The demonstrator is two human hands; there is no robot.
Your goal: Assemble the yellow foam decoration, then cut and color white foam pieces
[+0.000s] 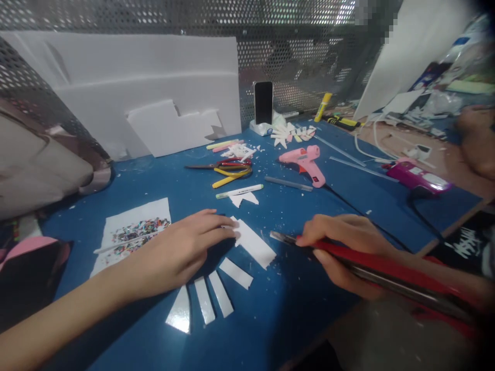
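My left hand [181,247] lies on the table with its fingers stretched out. Its fingertips rest on the upper left end of a white foam board piece [255,242]. Close below that hand, several cut white strips [221,294] fan out on the blue surface. My right hand [344,247] is closed around a red utility knife [371,270]. The knife's blade [281,237] points left, just beside the white piece and apart from it.
A pink glue gun [307,164], scissors [224,165] and a marker [240,191] lie farther back. At left is a paper [145,211] with glitter bits. A phone [263,103] stands against the mesh [294,56]. Another person's hand [477,139] shows at the right edge.
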